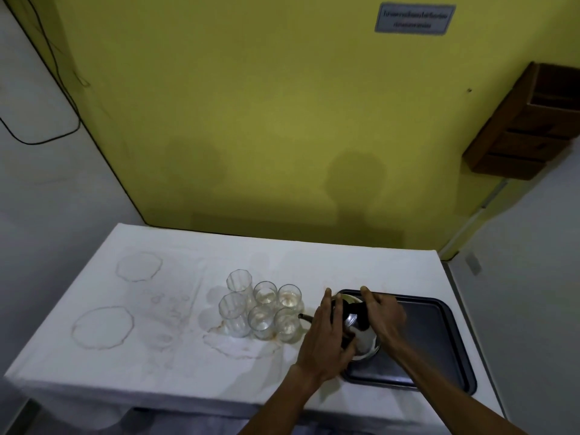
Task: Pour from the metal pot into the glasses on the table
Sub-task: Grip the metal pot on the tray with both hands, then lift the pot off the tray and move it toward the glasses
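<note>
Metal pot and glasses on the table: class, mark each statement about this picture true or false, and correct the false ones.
1. Both hands are on the metal pot. True: left hand, right hand.
2. The pot's spout points toward the glasses. True.
3. The pot is over a white plate. False: it is over a dark tray.
4. There are three glasses. False: six, clustered together.
5. The white tablecloth is spotless. False: it shows brownish ring stains.
</note>
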`<state>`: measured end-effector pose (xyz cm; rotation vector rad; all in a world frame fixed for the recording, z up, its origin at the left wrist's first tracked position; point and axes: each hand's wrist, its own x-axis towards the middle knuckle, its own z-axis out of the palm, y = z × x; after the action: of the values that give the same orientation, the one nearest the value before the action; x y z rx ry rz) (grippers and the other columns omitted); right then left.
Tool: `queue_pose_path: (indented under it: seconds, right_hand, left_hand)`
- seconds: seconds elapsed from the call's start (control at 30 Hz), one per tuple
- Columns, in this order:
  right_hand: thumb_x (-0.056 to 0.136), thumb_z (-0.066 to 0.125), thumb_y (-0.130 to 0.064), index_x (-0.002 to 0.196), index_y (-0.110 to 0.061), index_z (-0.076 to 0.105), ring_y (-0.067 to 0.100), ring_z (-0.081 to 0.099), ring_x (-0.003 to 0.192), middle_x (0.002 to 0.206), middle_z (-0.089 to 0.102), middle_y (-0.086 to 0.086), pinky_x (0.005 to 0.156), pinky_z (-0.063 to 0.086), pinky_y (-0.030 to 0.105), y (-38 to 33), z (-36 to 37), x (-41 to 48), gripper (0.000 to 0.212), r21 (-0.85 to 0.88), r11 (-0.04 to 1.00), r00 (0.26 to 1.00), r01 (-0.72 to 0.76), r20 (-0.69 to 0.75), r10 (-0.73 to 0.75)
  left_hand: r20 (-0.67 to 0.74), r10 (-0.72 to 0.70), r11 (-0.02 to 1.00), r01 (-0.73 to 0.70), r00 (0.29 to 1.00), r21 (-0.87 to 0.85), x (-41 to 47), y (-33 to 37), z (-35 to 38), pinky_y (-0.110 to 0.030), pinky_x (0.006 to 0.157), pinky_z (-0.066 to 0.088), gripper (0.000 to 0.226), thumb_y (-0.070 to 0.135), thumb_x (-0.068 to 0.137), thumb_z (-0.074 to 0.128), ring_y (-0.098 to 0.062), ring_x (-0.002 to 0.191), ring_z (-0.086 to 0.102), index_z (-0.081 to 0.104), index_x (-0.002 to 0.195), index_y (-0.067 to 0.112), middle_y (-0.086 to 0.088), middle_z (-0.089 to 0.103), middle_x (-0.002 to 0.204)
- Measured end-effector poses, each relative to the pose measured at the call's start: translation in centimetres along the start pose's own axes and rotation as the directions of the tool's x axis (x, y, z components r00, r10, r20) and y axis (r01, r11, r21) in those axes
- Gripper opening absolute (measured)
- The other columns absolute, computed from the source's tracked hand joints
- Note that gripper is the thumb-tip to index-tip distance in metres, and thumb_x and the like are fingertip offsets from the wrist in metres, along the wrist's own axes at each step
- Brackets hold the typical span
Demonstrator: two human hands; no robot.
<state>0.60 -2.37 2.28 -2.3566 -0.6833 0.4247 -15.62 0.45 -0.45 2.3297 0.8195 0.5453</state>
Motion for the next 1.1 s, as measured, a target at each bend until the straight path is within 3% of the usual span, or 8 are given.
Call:
queue_pose_path:
  seconds: [0.4,0.57,0.77,1.0,1.1]
  right_hand:
    - [0.094,0.053,-0.052,0.075,-0.013,0.076,0.037,0.069,0.090,0.084,0.076,0.012,0.079,0.050,0.036,0.07,0.26,0.04,0.049,0.015,1.000,1.000,-0.013,0.012,0.013]
    - [0.093,0.055,-0.051,0.079,-0.013,0.076,0.037,0.069,0.092,0.088,0.077,0.011,0.074,0.044,0.032,0.06,0.18,-0.30,0.046,0.040,0.999,1.000,-0.025,0.004,0.025]
    - [0.090,0.052,-0.056,0.060,-0.019,0.064,0.036,0.068,0.086,0.079,0.074,0.009,0.073,0.047,0.034,0.40,0.09,-0.54,0.049,0.044,0.998,0.999,-0.047,0.016,0.046]
    - [0.093,0.054,-0.051,0.079,-0.007,0.075,0.039,0.067,0.093,0.088,0.075,0.015,0.078,0.047,0.036,0.04,-0.38,-0.45,0.051,0.014,0.999,0.999,-0.037,0.007,0.037]
    - [0.093,0.054,-0.053,0.071,-0.010,0.071,0.039,0.067,0.093,0.088,0.075,0.017,0.076,0.044,0.035,-0.07,-0.37,-0.32,0.052,0.010,0.999,0.999,-0.046,0.009,0.046]
  left_hand:
    - [0.023,0.008,1.000,-0.008,1.000,0.010,0.00,-0.27,0.01,-0.035,0.116,0.031,0.083,0.034,0.092,0.053,-0.027,0.150,0.008,0.008,0.156,0.009,-0.011,-0.005,0.164]
    - [0.031,0.030,0.999,-0.030,0.999,0.015,-0.10,-0.45,-0.12,-0.033,0.115,0.028,0.082,0.036,0.095,0.056,-0.030,0.150,0.012,0.010,0.156,0.007,-0.014,-0.003,0.164]
    - [0.046,0.032,0.999,-0.032,0.998,-0.001,-0.38,-0.34,-0.08,-0.035,0.115,0.030,0.085,0.035,0.094,0.057,-0.029,0.150,0.011,0.006,0.157,0.009,-0.011,-0.006,0.164]
    - [0.049,0.037,0.999,-0.038,0.998,0.012,-0.06,-0.28,-0.18,-0.039,0.111,0.039,0.082,0.037,0.095,0.055,-0.029,0.149,0.015,0.008,0.156,0.008,-0.012,-0.004,0.164]
    - [0.051,0.035,0.999,-0.036,0.998,0.015,0.07,-0.30,-0.21,-0.038,0.110,0.040,0.083,0.038,0.094,0.055,-0.029,0.149,0.015,0.008,0.156,0.009,-0.011,-0.004,0.164]
